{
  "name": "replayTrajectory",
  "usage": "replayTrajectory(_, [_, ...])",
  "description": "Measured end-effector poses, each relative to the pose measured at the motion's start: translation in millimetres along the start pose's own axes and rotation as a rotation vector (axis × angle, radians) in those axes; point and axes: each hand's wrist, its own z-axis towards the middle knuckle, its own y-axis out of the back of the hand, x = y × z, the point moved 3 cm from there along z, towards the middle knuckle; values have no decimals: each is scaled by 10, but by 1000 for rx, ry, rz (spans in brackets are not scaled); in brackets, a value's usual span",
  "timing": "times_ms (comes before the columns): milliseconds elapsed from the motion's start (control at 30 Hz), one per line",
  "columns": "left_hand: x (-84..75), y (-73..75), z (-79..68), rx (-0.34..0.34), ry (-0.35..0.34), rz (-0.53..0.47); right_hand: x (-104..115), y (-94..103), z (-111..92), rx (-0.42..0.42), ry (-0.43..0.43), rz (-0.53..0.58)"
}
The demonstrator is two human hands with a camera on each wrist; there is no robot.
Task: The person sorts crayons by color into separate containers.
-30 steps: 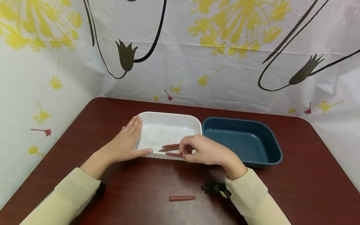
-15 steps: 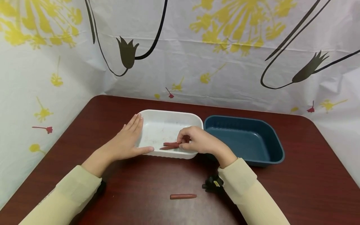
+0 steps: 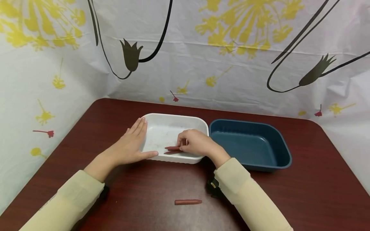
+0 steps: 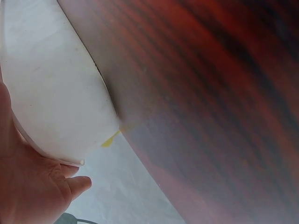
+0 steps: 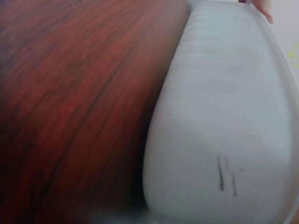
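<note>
In the head view, my left hand [image 3: 130, 144] lies with straight fingers along the left end of a white plastic tray [image 3: 173, 120], its thumb over the front rim. The left wrist view shows that palm against the tray's outer wall [image 4: 56, 88]. My right hand [image 3: 198, 143] reaches over the tray's right part. Thumb and fingertips pinch one end of a reddish-brown crayon [image 3: 171, 148]. Just in front of it, a second crayon [image 3: 171, 153] lies in the tray, partly hidden by the hand. The right wrist view shows only the tray's outside [image 5: 219, 107], not the grip.
A dark blue tray [image 3: 248, 144] stands right beside the white one. Another reddish-brown crayon [image 3: 188, 202] lies on the dark red table [image 3: 138, 199] near the front. Patterned white sheeting [image 3: 185, 64] rises behind and at the left. A black wrist device [image 3: 213, 187] sits under the right sleeve.
My right hand has moved from the front rim back and left into the tray. The crayon it held at the rim no longer shows there. My left hand stays put.
</note>
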Motion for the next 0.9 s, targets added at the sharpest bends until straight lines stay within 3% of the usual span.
replayTrajectory(233, [-10, 14, -6, -5, -4, 3, 5, -39, 56, 22, -51, -54])
replayTrajectory(600, [-15, 37, -29, -15, 0, 12, 33, -22, 58, 23, -63, -98])
replayTrajectory(900, [-6, 22, 0, -6, -8, 30, 61, 168, -248, -27, -56, -144])
